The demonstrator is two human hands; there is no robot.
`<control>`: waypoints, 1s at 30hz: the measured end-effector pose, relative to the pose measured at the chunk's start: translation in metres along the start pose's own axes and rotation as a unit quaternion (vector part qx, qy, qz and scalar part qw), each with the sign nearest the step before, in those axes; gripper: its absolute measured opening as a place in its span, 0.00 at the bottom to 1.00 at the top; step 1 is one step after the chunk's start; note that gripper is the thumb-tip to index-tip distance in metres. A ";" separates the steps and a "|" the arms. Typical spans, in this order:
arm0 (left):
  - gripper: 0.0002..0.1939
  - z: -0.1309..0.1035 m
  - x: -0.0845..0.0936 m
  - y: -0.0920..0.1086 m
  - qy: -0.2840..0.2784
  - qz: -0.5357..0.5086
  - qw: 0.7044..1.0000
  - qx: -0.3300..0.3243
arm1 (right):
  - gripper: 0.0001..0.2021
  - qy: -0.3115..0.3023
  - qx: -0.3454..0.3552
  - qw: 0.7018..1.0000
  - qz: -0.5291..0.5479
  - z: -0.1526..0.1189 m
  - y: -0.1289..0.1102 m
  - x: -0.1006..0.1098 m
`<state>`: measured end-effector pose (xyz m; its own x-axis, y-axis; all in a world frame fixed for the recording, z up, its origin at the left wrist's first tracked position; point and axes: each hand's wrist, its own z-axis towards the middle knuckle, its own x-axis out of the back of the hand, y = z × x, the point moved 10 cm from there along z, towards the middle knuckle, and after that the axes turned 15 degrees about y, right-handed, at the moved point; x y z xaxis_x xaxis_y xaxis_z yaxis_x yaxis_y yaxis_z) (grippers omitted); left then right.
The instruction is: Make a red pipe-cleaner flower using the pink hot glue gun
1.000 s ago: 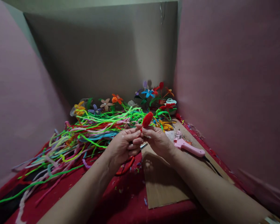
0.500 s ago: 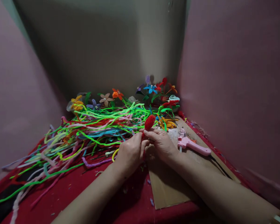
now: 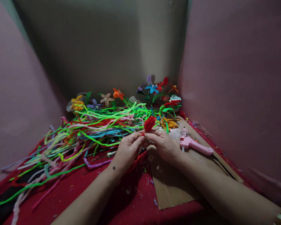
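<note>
A fuzzy red pipe-cleaner flower bud (image 3: 150,123) points upward between my two hands. My right hand (image 3: 162,144) pinches the base of the bud between thumb and fingers. Close against it, my left hand (image 3: 128,148) is closed with thumb and forefinger on a red pipe cleaner (image 3: 136,163) at the bud's lower end; part of that strand loops below the left palm. Where the strand meets the bud is mostly covered by my fingertips.
A heap of coloured pipe cleaners (image 3: 103,125) spreads over the red cloth (image 3: 121,200) on the left. To the right, a pink glue gun (image 3: 196,145) with its cord lies on a cardboard sheet (image 3: 170,190). Finished pipe-cleaner flowers (image 3: 152,89) stand along the back wall.
My left hand has shifted slightly left and turned, its thumb now lying nearer the bud's base. A red loop shows beneath it. The bud stays in my right hand.
</note>
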<state>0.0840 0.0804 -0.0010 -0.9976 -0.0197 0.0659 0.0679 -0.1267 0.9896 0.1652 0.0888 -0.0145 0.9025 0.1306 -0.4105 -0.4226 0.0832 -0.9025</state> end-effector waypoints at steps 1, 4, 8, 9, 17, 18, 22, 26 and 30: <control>0.10 -0.001 -0.003 -0.006 -0.012 -0.036 0.998 0.041 | 0.11 -0.001 0.001 1.000 0.002 0.001 0.000 0.000; 0.10 -0.006 -0.013 -0.017 -0.060 -0.126 0.983 0.122 | 0.11 0.006 -0.020 1.000 0.009 0.003 0.003 0.001; 0.09 -0.009 -0.022 -0.027 -0.105 -0.212 0.955 0.179 | 0.08 0.008 -0.065 0.997 0.045 0.006 0.009 0.002; 0.08 -0.009 -0.023 -0.029 -0.112 -0.228 0.948 0.192 | 0.08 0.003 -0.075 0.996 0.055 0.006 0.010 0.001; 0.10 -0.009 -0.025 -0.025 -0.131 -0.131 0.973 0.137 | 0.08 0.055 -0.062 0.993 0.088 0.005 0.008 0.009; 0.10 -0.006 -0.019 -0.020 -0.100 -0.066 0.990 0.073 | 0.08 0.063 -0.060 0.992 0.093 0.005 0.008 0.010; 0.06 -0.004 0.003 0.010 0.049 0.204 0.958 -0.198 | 0.07 0.078 -0.045 0.993 0.081 0.004 0.005 0.010; 0.09 -0.005 0.008 0.015 0.076 0.254 0.934 -0.237 | 0.06 0.061 -0.005 0.998 0.034 0.003 -0.002 0.007; 0.11 0.000 0.004 0.005 0.020 0.102 0.989 -0.102 | 0.08 0.036 0.024 0.999 -0.014 0.001 -0.008 0.005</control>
<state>0.0805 0.0800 0.0047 -0.9618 -0.1049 0.2528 0.2733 -0.3139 0.9093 0.1728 0.0897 -0.0091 0.9169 0.0568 -0.3951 -0.3991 0.1332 -0.9072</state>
